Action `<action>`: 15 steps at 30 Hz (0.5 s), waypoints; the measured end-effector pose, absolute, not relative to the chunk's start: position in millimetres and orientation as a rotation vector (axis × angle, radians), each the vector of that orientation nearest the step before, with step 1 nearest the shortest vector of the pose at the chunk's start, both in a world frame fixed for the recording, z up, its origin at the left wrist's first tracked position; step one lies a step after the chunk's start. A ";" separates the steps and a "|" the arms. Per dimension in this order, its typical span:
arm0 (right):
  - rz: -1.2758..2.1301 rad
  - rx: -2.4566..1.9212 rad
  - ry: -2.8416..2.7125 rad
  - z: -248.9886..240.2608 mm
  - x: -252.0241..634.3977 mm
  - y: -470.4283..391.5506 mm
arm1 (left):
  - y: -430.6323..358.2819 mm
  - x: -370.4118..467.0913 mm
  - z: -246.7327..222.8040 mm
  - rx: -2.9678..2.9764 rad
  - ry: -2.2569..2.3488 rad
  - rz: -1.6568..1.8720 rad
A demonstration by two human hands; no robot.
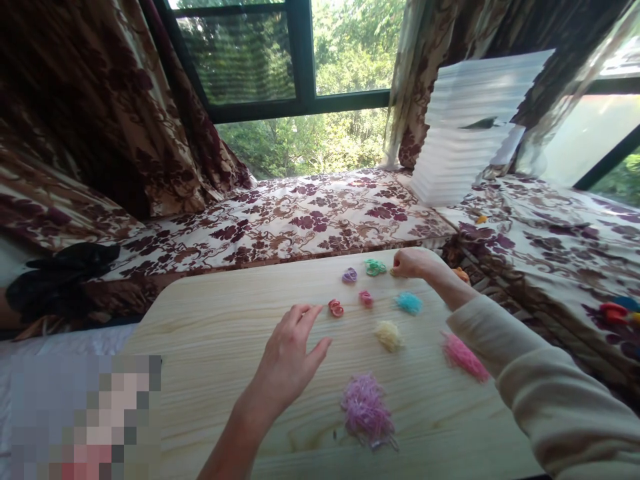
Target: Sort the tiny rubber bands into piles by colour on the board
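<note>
On a pale wooden table (210,333) lie small piles of coloured elastic bands. My left hand (293,357) hovers flat with fingers apart, holding nothing, its fingertips just left of a red pile (336,308). My right hand (413,262) reaches to the far edge, fingers pinched on something small and orange beside a green pile (375,267). Other piles: lilac (349,275), dark pink (366,298), turquoise (409,303), cream (389,335), pink (464,357), and a big purple heap (367,410) near me.
A cushioned window seat (310,217) with maroon floral fabric runs behind the table. A white folded sheet (467,127) leans at the right. A black cloth (65,270) lies at the left. Coloured bits (617,310) rest on the right cushion.
</note>
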State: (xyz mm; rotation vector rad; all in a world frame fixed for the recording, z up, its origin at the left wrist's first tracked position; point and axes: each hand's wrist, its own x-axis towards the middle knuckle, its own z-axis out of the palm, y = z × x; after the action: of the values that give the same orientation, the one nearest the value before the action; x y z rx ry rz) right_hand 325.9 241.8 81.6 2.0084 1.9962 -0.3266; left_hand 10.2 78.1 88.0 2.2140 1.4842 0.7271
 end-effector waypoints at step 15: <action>-0.290 2.101 1.933 85.8 384.9 235.2 | 79.2 13.7 85.9 2.209 1.471 0.741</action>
State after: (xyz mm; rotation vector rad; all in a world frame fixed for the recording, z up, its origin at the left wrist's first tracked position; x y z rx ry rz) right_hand 384.9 235.2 85.8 2.1007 1.9327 -0.2897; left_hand 13.7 79.2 85.9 2.2090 1.4711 0.7409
